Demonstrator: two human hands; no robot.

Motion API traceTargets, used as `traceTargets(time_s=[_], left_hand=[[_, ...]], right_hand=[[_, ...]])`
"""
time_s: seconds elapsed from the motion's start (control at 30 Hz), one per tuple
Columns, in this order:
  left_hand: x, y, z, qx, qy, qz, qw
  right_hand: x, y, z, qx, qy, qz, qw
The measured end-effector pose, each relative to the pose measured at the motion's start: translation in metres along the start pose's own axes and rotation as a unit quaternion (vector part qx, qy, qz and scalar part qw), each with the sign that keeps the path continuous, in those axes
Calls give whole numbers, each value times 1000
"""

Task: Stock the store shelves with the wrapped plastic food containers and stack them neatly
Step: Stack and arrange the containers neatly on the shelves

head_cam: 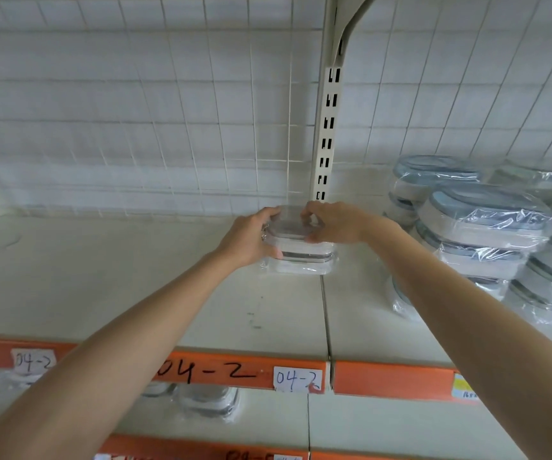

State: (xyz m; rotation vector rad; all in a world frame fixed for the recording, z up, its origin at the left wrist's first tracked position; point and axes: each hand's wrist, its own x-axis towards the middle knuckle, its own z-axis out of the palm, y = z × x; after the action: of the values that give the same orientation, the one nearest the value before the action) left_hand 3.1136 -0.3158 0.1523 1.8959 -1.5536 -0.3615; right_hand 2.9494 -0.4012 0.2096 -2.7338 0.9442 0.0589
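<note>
I hold a wrapped plastic food container (289,232) with both hands on top of another wrapped container (301,262), which sits on the shelf (135,293) near its back edge, just in front of the slotted upright post (326,137). My left hand (251,239) curls round the top container's left end, thumb along the front side and fingers over the lid. My right hand (332,222) grips its right end, fingertips bent onto the lid and thumb against the front side. The two containers form a short stack, the upper one lying slightly further back and to the left than the lower.

To the right, well apart from this stack, piles of larger wrapped containers with blue-grey lids (487,220) fill the right end of the shelf, stacked several high, their film shiny and creased. Behind everything runs a white wire grid (168,111) against the wall. The shelf's front edge carries an orange strip (221,371) with "04-2" written on it and a small paper label (298,379) bearing the same mark. On the shelf below (400,426), more wrapped containers (208,401) show under the strip.
</note>
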Motion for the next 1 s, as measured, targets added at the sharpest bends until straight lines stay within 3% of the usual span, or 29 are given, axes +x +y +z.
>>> traceTargets(time_s=[0.3,0.73,1.0], left_hand=[[-1,1,0,12,-4,3,1000],[10,3,10,15,-8,7,1000],[5,11,-10,167,-99,7,981]], right_hand=[[0,-1,-7,-17,-42,11,999],[16,1,9,-90,27,23,995],[10,-2,6,-167,43,20,985]])
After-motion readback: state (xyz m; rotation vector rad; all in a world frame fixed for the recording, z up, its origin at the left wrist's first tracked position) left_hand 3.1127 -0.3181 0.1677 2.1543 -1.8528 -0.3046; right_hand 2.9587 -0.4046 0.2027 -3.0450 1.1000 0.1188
